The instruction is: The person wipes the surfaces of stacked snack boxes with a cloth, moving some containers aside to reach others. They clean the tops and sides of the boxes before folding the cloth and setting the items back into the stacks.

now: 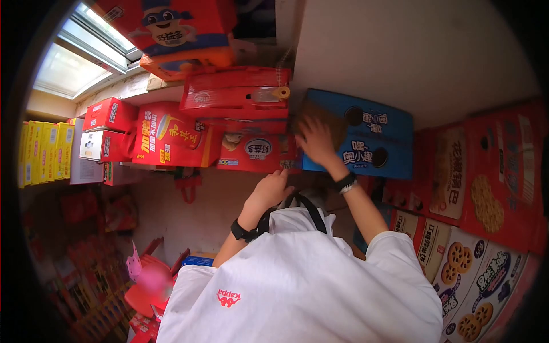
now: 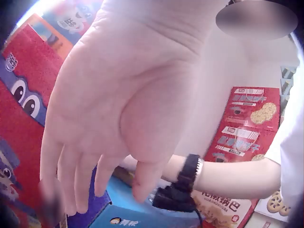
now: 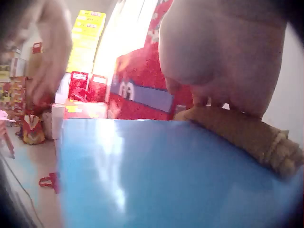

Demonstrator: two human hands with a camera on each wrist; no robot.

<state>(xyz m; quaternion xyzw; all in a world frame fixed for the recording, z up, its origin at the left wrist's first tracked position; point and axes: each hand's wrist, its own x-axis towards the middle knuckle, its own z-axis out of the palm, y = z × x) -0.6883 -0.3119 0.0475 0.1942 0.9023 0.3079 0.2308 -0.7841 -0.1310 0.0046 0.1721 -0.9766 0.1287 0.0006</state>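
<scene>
My right hand [image 1: 317,140] rests with spread fingers on a brown cloth [image 1: 329,118] atop a blue box [image 1: 386,137]. The right wrist view shows the cloth [image 3: 237,134] bunched along the box's edge under the right hand [image 3: 223,61], its fingertips partly hidden behind the cloth. My left hand [image 1: 270,191] is in front of a red carton [image 1: 257,151], left of the blue box, holding nothing. In the left wrist view that left hand [image 2: 123,95] has its palm showing and its fingers relaxed, pointing down.
Red cartons [image 1: 174,134] and yellow boxes [image 1: 48,151] line the left side, near a window [image 1: 74,68]. On the right stand red snack cartons [image 1: 497,171] and white biscuit cartons [image 1: 480,274]. A pink and red object [image 1: 151,283] is at lower left.
</scene>
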